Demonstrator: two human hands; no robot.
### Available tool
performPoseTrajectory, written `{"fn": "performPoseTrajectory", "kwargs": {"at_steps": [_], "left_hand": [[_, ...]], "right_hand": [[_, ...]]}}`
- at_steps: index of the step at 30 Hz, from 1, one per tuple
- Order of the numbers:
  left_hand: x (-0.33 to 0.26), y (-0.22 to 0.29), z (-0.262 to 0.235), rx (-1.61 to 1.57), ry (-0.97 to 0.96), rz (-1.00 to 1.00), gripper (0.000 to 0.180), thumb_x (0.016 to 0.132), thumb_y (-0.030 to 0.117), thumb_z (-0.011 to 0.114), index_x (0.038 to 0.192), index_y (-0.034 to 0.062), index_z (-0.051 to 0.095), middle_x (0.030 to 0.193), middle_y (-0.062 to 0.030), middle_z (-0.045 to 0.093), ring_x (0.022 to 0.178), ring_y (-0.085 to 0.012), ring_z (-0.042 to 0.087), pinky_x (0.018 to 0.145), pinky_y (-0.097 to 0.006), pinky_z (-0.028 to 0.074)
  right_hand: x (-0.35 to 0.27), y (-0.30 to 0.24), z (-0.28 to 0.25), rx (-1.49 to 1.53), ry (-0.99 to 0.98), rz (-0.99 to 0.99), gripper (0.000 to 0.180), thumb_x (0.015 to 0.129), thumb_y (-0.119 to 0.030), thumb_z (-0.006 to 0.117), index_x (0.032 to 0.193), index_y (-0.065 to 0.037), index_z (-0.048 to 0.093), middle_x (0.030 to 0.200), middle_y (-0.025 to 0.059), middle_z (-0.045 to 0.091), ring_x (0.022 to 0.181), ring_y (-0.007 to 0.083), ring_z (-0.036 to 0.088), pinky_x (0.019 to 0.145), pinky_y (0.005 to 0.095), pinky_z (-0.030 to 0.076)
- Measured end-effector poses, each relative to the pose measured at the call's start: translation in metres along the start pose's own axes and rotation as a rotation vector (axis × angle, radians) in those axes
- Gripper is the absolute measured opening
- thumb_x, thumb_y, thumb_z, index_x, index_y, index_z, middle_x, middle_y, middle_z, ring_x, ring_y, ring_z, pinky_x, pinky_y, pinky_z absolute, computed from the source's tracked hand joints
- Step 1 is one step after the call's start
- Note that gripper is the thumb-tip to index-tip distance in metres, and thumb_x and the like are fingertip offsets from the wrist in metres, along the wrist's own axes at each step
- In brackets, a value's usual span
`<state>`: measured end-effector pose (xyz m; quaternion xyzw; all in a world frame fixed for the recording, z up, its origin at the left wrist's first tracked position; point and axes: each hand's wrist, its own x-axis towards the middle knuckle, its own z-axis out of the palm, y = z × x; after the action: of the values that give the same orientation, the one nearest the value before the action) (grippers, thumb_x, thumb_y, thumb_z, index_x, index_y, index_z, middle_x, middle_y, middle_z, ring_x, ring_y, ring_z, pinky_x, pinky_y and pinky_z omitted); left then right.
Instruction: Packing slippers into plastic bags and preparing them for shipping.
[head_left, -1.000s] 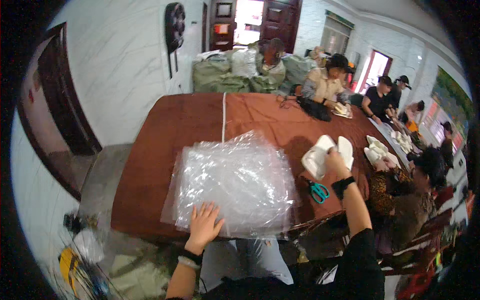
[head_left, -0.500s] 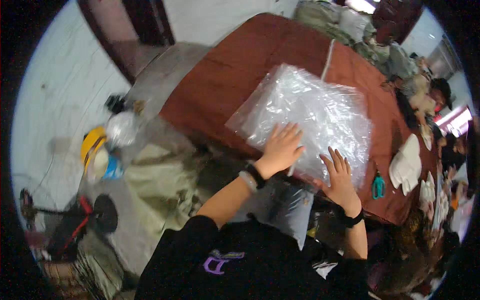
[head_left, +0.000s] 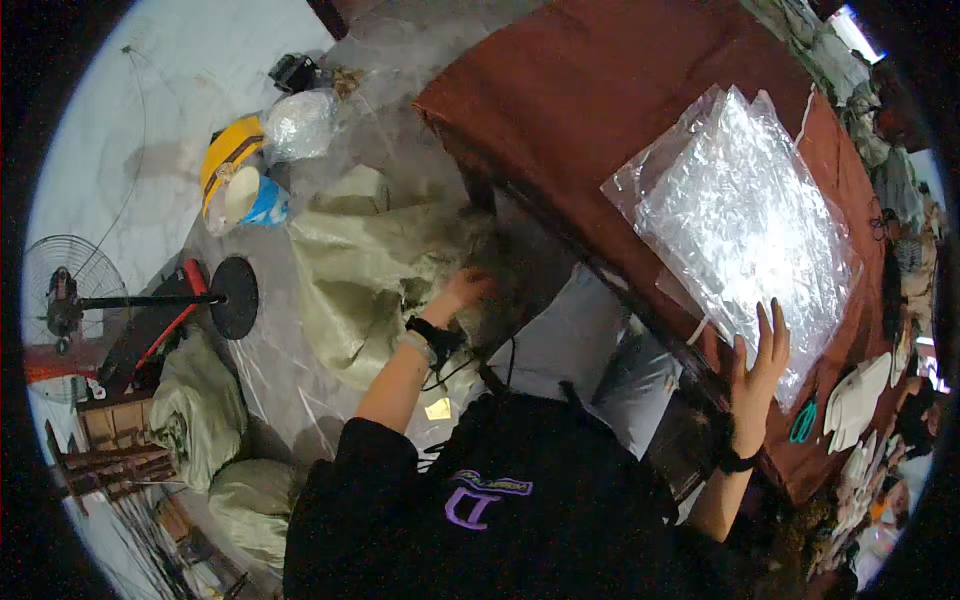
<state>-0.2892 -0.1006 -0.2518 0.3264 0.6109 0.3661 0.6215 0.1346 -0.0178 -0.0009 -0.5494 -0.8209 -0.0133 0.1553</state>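
Note:
A stack of clear plastic bags [head_left: 745, 220] lies on the brown-covered table [head_left: 570, 90] to the right. My right hand [head_left: 762, 370] is open, fingers stretched out, resting at the stack's near edge. Down to the left, my left hand [head_left: 466, 290] is over the opening of a pale green woven sack [head_left: 345, 270] on the floor. Its fingers are blurred, so whether they grip anything is unclear. Teal-handled scissors [head_left: 803, 420] lie on the table beyond my right hand, beside white flat pieces [head_left: 855, 405].
Grey plastic packages [head_left: 570, 325] stand under the table's near edge. Left on the floor are a blue and white tub [head_left: 255, 197], a clear wrapped bundle [head_left: 300, 125], a black fan base [head_left: 234, 298] and more tied woven sacks [head_left: 200, 400].
My left hand has left the plastic bags and moved down left to the woven sack. My right hand stays at the bags' near edge. The view has swung left.

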Motion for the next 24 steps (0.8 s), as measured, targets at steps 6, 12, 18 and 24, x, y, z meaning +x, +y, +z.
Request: {"fn": "performPoseTrajectory", "kwargs": {"at_steps": [6, 12, 18, 24], "left_hand": [[0.051, -0.206, -0.098, -0.129, 0.263, -0.264, 0.035, 0.086, 0.018, 0.062, 0.115, 0.0005, 0.058, 0.088, -0.0095, 0.068, 0.083, -0.0173, 0.062, 0.069, -0.03, 0.05], [0.088, -0.194, -0.29, 0.591, 0.766, -0.142, 0.03, 0.082, 0.032, 0.063, 0.101, 0.0091, 0.068, 0.092, -0.0147, 0.067, 0.087, -0.0333, 0.062, 0.079, -0.042, 0.048], [0.07, -0.042, -0.344, 1.282, 0.982, -0.264, 0.058, 0.074, 0.04, 0.069, 0.117, 0.0043, 0.056, 0.121, -0.027, 0.048, 0.111, -0.0469, 0.047, 0.089, -0.058, 0.041], [-0.073, 0.034, -0.503, 1.399, 1.219, -0.113, 0.061, 0.075, 0.04, 0.067, 0.121, 0.0028, 0.055, 0.117, -0.0278, 0.057, 0.118, -0.0418, 0.048, 0.089, -0.052, 0.046]], "right_hand": [[-0.024, -0.041, 0.035, 0.114, -0.059, -0.089, 0.048, 0.079, -0.002, 0.065, 0.125, -0.01, 0.055, 0.14, 0.0129, 0.043, 0.127, 0.0361, 0.04, 0.106, 0.0472, 0.03], [-0.007, -0.048, 0.05, 0.175, -0.046, -0.122, 0.049, 0.073, 0.002, 0.066, 0.121, -0.008, 0.056, 0.13, 0.0114, 0.053, 0.115, 0.0332, 0.048, 0.098, 0.0429, 0.037], [-0.012, -0.047, 0.056, 0.009, -0.066, -0.09, 0.05, 0.072, 0.003, 0.066, 0.12, -0.008, 0.055, 0.127, 0.0126, 0.053, 0.114, 0.0331, 0.049, 0.098, 0.0429, 0.037], [-0.007, -0.052, 0.063, 0.086, -0.027, -0.072, 0.05, 0.073, 0.001, 0.067, 0.12, -0.008, 0.054, 0.124, 0.0139, 0.054, 0.114, 0.0339, 0.049, 0.099, 0.0445, 0.037]]}}
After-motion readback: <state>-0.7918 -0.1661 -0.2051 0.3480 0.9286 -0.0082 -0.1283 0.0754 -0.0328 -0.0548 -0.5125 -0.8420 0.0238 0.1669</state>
